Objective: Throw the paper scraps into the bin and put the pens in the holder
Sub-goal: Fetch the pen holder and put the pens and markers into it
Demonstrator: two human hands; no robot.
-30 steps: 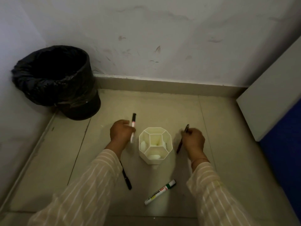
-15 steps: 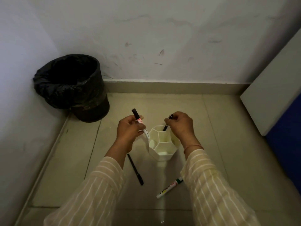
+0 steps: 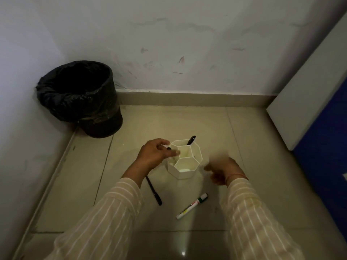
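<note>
**Pens on the floor, both nearer the hands than the holder**

Floor tile carries everything here. A white plastic honeycomb-celled pen holder stands upright between the hands, with one black pen already leaning out of its far cell. The left hand is at the holder's left rim, fingers pinched on a white marker with a dark end, its tip going down into a left cell. The right hand is blurred, just right of the holder and apart from it — fingers loosely curled, apparently holding nothing, though the blur leaves that uncertain.

Two pens remain. A slim black pen lies on the floor below the left wrist, its long axis running from near the forearm down and to the right. A white marker with a green cap lies diagonally, cap toward the right hand — the nearer hand, in my judgement.

A black-lined round bin sits in the far left corner against a scuffed white wall; no paper scraps show on the floor.
</note>
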